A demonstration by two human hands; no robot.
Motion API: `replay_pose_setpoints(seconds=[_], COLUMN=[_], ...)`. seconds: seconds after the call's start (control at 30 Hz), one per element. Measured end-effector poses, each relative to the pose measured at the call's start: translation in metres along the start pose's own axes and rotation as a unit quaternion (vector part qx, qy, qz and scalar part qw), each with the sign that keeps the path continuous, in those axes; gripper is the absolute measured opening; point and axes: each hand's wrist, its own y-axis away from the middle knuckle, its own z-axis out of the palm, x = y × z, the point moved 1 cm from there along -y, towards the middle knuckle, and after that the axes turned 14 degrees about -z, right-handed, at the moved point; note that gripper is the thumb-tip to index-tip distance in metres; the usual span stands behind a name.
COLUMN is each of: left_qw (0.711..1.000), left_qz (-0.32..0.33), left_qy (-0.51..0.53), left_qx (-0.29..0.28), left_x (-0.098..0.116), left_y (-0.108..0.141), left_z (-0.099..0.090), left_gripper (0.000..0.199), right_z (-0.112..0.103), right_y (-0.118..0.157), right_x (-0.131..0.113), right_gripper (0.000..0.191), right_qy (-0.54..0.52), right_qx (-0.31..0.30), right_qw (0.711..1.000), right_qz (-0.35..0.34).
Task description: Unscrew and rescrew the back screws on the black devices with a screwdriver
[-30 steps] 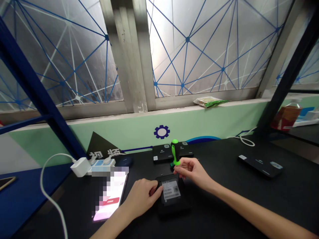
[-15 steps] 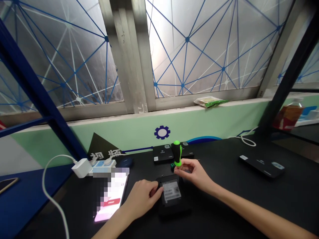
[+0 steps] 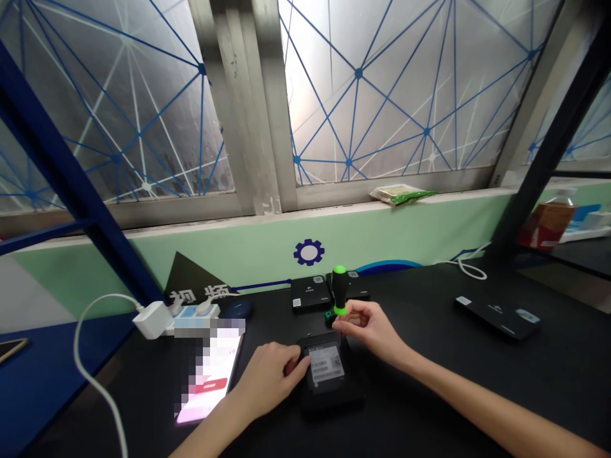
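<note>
A flat black box (image 3: 329, 399) lies on the dark table with its white label (image 3: 327, 364) facing up. My left hand (image 3: 274, 380) grips its left edge, with the thumb by the label and the other fingers curled. Above the box's far edge stands a black and bright green screwdriver (image 3: 340, 291), handle up and nearly upright. My right hand (image 3: 368, 326) pinches it just below the handle's green collar. The screwdriver's tip is hidden behind the fingers. A small dark green piece (image 3: 329, 317) sits just left of the right fingertips.
Two black boxes, one left (image 3: 310, 294) and one right (image 3: 360, 287), lie behind the screwdriver; another black box (image 3: 499, 316) lies at right. A lit phone (image 3: 214, 372), a power strip (image 3: 195, 313), a white charger (image 3: 153, 320) and a dark mouse (image 3: 238, 309) are at left.
The screwdriver has turned about its own axis: the green strip on the handle's right side no longer shows. Both hands keep nearly the same places; the view has shifted slightly.
</note>
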Motion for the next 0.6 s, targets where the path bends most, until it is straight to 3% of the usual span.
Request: replay_pose_setpoints(seconds=[0.6], left_qw=[1.000], left_qz=[0.003], left_qy=[0.009], left_qx=[0.000], left_x=[-0.0001], left_y=[-0.0004], left_z=[-0.0003], left_gripper=[0.044], right_z=[0.0010], right_y=[0.0003], right_x=[-0.0029], right_gripper=[0.026], right_qy=[0.019], right_qx=[-0.027], right_qw=[0.999], right_qz=[-0.001])
